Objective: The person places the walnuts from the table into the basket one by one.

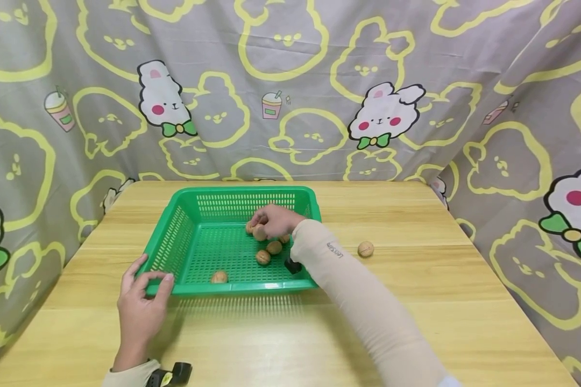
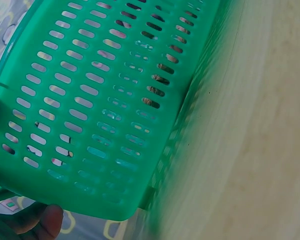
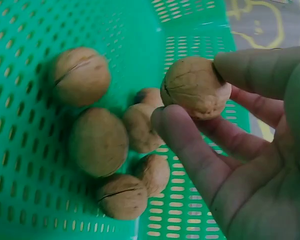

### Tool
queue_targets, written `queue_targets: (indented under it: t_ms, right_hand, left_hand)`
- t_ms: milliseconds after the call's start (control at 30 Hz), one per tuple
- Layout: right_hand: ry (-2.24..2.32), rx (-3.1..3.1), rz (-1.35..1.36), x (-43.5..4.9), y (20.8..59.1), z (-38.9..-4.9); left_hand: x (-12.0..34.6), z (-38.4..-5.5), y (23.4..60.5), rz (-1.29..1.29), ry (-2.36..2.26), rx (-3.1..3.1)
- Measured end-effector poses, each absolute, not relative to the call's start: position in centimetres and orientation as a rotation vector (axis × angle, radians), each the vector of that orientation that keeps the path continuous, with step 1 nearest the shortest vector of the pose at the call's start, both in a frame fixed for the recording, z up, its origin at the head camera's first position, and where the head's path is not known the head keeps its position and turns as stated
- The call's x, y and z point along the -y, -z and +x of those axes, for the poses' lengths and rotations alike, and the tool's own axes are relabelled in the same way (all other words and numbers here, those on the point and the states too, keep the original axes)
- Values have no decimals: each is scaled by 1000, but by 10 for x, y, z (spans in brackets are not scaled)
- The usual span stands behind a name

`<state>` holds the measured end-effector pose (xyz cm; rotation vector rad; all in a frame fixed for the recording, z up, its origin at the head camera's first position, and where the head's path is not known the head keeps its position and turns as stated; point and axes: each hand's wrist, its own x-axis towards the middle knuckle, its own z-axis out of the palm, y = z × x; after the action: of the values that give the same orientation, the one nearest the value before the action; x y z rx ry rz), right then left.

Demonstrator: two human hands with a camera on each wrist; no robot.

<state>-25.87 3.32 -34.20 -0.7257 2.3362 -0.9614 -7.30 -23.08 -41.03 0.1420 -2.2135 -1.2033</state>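
Note:
A green slotted plastic basket [image 1: 208, 289] stands on the table. At its near left corner my left hand [image 1: 142, 309] grips the rim; in the left wrist view the fingertips [image 2: 51, 222] show beside the basket wall. Inside the basket, my right hand [image 1: 277, 221] pinches a walnut [image 3: 195, 87] between thumb and fingers. Several other walnuts [image 3: 99, 142] lie clustered below and beside that hand, partly hidden by it in the head view. One walnut [image 1: 219, 277] lies apart near the basket's front wall.
A single walnut [image 1: 366, 249] lies on the wooden table [image 1: 416, 290], right of the basket and beyond my right forearm. A grey patterned curtain [image 1: 310, 129] hangs behind the table and along both sides.

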Motion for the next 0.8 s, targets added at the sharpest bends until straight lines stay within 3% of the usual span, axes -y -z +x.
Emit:
queue_targets:
  t_ms: [467,800]
  right_hand:
    - [750,-2484,-730,-25,355,-255]
    - [913,-2423,-748,-30,343,-259]
  left_hand:
    - [230,-71,410,146,1202,2218]
    - [231,-72,411,156,1208,2222]
